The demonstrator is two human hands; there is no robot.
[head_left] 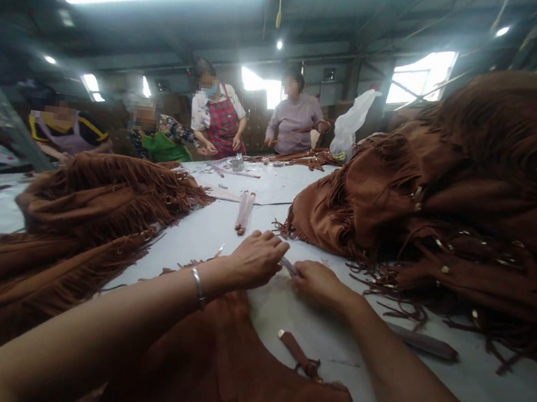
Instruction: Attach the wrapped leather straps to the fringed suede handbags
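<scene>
My left hand (257, 259), with a silver bangle on its wrist, is closed, its fingers curled at one end of a thin, shiny greyish strip (288, 267). At the strip's other end is my right hand (319, 285), its fingers pressed together on it. What else my fingers cover is hidden. Below both hands lies a brown suede-like piece (210, 357) on the white table (266, 298). Close to its edge rests a short brown strap (297, 353) with a shiny metal end. Under my right forearm shows a greyish wrapped strip (422, 342).
Brown fringed pieces are heaped at left (102, 200) and, higher, at right (444, 203) with metal fittings. Ahead lie pale wrapped strips (244, 211). Several people work at the far side, near a white plastic bag (351, 123) and a pile of brown strips (298, 158).
</scene>
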